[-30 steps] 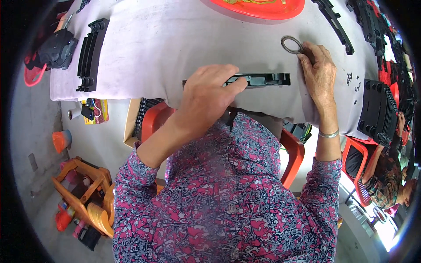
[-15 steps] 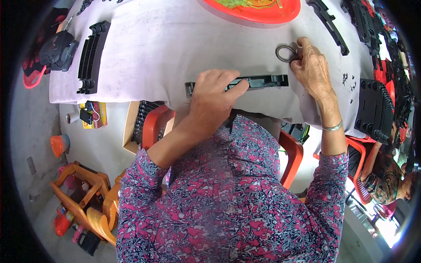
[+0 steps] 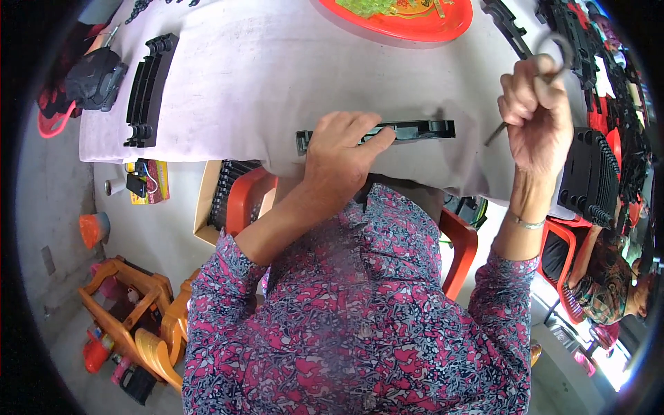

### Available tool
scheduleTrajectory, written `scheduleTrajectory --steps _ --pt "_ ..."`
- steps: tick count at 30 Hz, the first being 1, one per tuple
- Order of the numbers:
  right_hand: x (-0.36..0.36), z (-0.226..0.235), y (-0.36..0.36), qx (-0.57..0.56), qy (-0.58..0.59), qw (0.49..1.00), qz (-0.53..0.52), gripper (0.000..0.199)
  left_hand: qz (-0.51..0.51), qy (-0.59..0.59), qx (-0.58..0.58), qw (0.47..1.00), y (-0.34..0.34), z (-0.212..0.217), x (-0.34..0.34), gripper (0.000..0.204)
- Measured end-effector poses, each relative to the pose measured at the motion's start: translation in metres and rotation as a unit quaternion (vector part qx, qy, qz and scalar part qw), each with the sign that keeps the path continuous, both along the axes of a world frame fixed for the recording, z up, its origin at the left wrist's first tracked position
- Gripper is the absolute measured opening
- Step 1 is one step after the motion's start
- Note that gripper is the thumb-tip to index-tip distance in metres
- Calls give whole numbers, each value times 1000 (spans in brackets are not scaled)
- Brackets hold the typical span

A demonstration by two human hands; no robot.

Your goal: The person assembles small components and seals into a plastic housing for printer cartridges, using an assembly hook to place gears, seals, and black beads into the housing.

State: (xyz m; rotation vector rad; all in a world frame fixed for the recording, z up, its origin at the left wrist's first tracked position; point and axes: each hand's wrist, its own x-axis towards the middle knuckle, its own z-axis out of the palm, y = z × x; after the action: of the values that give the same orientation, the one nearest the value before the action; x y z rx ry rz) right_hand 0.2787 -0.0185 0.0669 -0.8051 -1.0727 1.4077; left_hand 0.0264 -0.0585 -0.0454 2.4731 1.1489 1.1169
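Black strip: one long black plastic strip (image 3: pixel 408 130) lies flat on the white cloth (image 3: pixel 277 69), centre of the frame, near the table's lower edge.
Left hand: the left hand (image 3: pixel 342 149) rests palm-down on the strip's left half, fingers spread flat and pressing it, not curled around it.
Right hand: the right hand (image 3: pixel 536 114) is raised above the cloth at the right, fingers closed tight on one metal ring-headed tool (image 3: pixel 546 66); its ring shows above the fist, its thin shaft pokes out below.
Bracelet: one thin band (image 3: pixel 523 222) on the right wrist.
Second strip part: one black ribbed piece (image 3: pixel 146 90) lies upper left on the cloth, well apart from the hands.
Tray: one red tray (image 3: pixel 408 21) at the top edge, holding green pieces.
Stack: one stack of black parts (image 3: pixel 588 176) at the right, just beside the raised hand.
Chairs: two red chairs, one (image 3: pixel 242 200) under the person, another (image 3: pixel 564 266) lower right.
Stools: one orange wooden stool (image 3: pixel 128 311), lower left.
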Motion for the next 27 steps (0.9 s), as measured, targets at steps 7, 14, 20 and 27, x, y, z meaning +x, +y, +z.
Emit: scheduleTrajectory --steps 7,14,20,27 --pt "-78 -23 -4 77 181 980 -41 35 4 12 -6 1000 -1 2 1 26" --pt "-91 -42 -7 58 150 985 -60 42 9 20 -10 1000 -2 6 2 26" --pt "-92 -48 -7 75 111 989 -56 44 7 32 -13 999 -2 8 1 26" --pt "-95 -53 -8 50 20 995 -79 37 9 35 -7 999 -2 5 2 25"
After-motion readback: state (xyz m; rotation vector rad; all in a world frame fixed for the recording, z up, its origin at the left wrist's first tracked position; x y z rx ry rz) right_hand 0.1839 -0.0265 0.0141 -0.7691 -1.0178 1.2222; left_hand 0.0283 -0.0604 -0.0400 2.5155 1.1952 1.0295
